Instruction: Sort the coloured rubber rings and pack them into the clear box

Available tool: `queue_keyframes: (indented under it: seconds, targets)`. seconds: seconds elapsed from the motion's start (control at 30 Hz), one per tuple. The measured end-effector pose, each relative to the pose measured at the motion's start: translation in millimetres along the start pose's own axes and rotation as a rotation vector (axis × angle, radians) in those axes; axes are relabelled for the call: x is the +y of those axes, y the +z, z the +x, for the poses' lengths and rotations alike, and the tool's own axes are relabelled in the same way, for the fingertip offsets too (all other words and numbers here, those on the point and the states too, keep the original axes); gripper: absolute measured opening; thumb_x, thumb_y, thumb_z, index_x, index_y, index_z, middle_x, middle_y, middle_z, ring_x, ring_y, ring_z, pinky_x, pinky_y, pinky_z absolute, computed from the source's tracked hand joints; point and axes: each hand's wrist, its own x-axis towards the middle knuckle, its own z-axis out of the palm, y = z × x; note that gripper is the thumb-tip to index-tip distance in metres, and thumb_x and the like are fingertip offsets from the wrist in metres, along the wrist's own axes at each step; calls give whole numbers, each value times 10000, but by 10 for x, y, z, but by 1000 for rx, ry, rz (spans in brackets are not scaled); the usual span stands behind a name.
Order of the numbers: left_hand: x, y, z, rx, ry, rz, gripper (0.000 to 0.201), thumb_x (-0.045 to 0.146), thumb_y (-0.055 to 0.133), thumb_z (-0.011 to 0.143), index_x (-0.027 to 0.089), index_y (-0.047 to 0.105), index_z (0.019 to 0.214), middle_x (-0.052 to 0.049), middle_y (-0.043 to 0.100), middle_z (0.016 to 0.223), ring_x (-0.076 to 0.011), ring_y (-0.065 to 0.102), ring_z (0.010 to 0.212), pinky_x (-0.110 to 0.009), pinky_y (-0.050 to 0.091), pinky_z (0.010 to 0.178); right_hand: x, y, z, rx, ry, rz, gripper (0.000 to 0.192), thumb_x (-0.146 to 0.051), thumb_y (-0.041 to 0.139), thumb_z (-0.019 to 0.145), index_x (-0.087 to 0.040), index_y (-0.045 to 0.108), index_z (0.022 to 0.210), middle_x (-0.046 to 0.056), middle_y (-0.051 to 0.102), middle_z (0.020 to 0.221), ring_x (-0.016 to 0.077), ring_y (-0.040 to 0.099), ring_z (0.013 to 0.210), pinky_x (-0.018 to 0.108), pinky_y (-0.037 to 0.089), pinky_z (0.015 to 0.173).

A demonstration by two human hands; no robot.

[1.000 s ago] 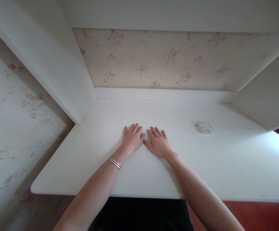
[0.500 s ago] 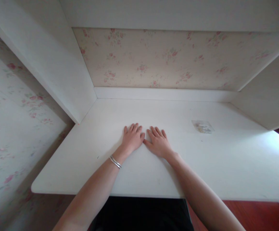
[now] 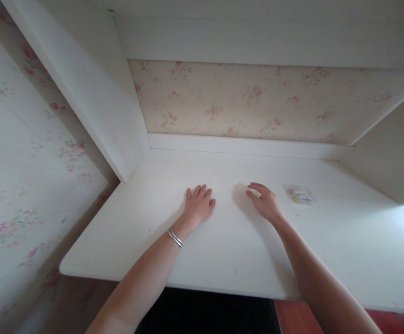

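Packet point(image 3: 299, 194): a small, flat, clear plastic packet with pale contents that cannot be made out, lying on the desk point(image 3: 223, 250) toward its right rear, well short of the back ledge.

Right hand point(image 3: 264, 202): nearest to the packet, just left of it and not touching it. The hand is raised off the desk, casting a soft shadow to its left; the fingers point(image 3: 257, 187) are loosely curled and spread, unclenched, enclosing nothing.

Left hand point(image 3: 199, 208): palm down, flat on the desk near its centre, fingers extended and close together, holding nothing. It lies well apart from the right hand and from the packet. A thin silver bangle point(image 3: 175, 237) circles the wrist.

Desk: a white top set in a white alcove. White side panels point(image 3: 94, 93) rise at left and right, a low white ledge runs along the back, and a white shelf spans overhead.

Wallpaper point(image 3: 244, 99): cream with small pink flowers, covering the back of the alcove and the wall outside the left panel.

Below the front edge: a dark garment at centre and red-brown floor at right.
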Motion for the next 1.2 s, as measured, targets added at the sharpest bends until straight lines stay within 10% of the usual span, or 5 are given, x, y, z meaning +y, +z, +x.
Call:
queue_keyframes:
  seconds: [0.23, 0.43, 0.57, 0.93, 1.2]
  targets:
    - [4, -6, -2, 17, 7, -10, 415, 401, 351, 924, 244, 469, 1290, -88, 404, 1435, -267, 305, 1339, -570, 188, 1089, 915, -611, 81, 129, 354, -547, 639, -581, 443, 809, -202, 489, 1322, 205, 266, 1462, 413, 260, 1318, 601, 285, 967]
    - [10, -11, -12, 37, 3, -9, 406, 387, 361, 921, 233, 484, 1275, -96, 402, 1433, -272, 316, 1330, -582, 199, 1079, 1236, -729, 61, -28, 456, -480, 683, -639, 387, 809, -253, 413, 1371, 227, 401, 1371, 433, 468, 1167, 575, 399, 848]
    - [29, -56, -6, 33, -18, -26, 423, 396, 410, 902, 234, 475, 1288, -98, 351, 1467, -275, 336, 1320, -565, 201, 1085, 946, -570, 69, 2, 406, -384, 628, -626, 390, 827, -262, 482, 1331, 187, 496, 1292, 377, 500, 1156, 505, 423, 878]
    - [93, -137, 32, 162, 5, -271, 737, 357, 602, 782, 129, 266, 1397, -154, 387, 1427, -257, 382, 1300, -387, 344, 1060, -877, 494, -271, -85, 55, 221, 665, -617, 370, 868, -186, 453, 1367, 122, 468, 1359, 246, 453, 1242, 374, 355, 1042]
    - [122, -218, 41, 127, -52, -432, 526, 262, 555, 810, 204, 356, 1293, -97, 600, 1193, -228, 596, 1047, -338, 488, 875, -928, 638, -422, -55, 26, 361, 624, -591, 356, 891, -219, 423, 1388, 88, 434, 1395, 217, 450, 1250, 332, 380, 1026]
